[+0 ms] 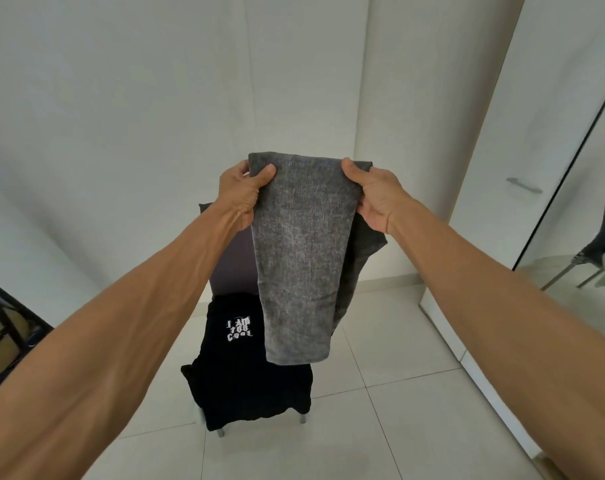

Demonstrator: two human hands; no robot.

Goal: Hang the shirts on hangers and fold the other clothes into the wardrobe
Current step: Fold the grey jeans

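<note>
Head view: left grip (240,194) and right grip (370,199) each pinch the folded top of the grey trousers (301,258), which hang between them above the black shirt (245,372). If either pinch loosens, the fold likely drops open.

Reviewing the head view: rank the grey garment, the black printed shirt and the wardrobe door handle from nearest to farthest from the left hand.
1. The grey garment: held up in front, its top edge gripped by the left hand.
2. The black printed shirt: below, draped on the chair.
3. The wardrobe door handle: far over on the right.
</note>
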